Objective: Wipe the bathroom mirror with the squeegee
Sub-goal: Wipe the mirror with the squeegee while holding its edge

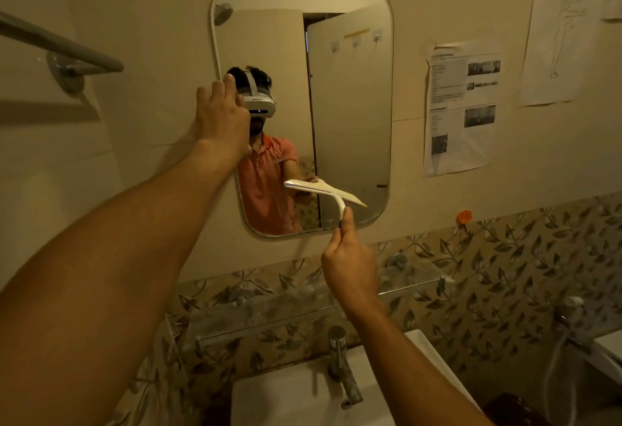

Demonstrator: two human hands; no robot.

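Observation:
A rounded rectangular mirror (350, 95) hangs on the beige wall above the sink. My left hand (220, 112) lies flat against the mirror's left edge, fingers spread and pointing up. My right hand (348, 257) grips the handle of a white squeegee (324, 191). Its blade lies against the lower part of the glass, tilted down to the right. The mirror reflects a person in an orange shirt and an open door.
A glass shelf (303, 307) runs below the mirror, over a white sink (303, 398) with a chrome tap (340, 358). A towel bar (60, 45) juts from the left wall. Papers (461, 105) are stuck on the wall at right. A hose tap (572, 307) sits at right.

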